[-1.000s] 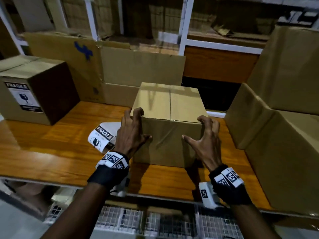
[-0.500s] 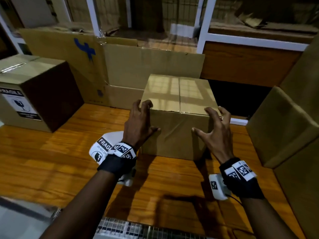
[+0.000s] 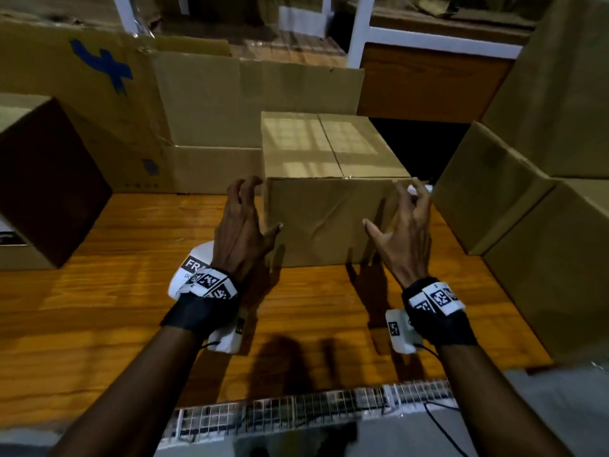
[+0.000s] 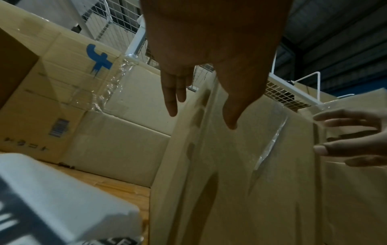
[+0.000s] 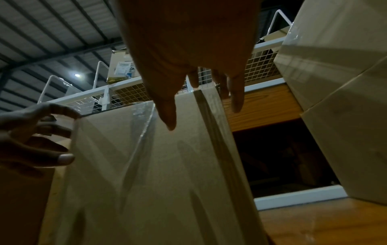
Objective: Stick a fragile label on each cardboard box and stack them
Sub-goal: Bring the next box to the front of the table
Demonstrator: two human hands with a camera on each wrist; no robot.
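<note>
Head view: left hand (image 3: 238, 232) and right hand (image 3: 403, 239) flank cardboard box (image 3: 329, 222).

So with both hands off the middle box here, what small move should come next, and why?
Probably the left hand drops back to the fragile label roll lying just under its wrist. The box shows a bare front, both hands hover open beside it, right hand included, and nothing is held.

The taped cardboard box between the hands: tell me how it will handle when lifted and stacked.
The taped cardboard box probably holds its shape: sealed flaps, square edges. Its front wall is creased, so it may dent under hard squeezing. The glossy tape on its faces could be a bit slick, and it spans the gap between the left hand and the right hand, so it likely needs both.
</note>
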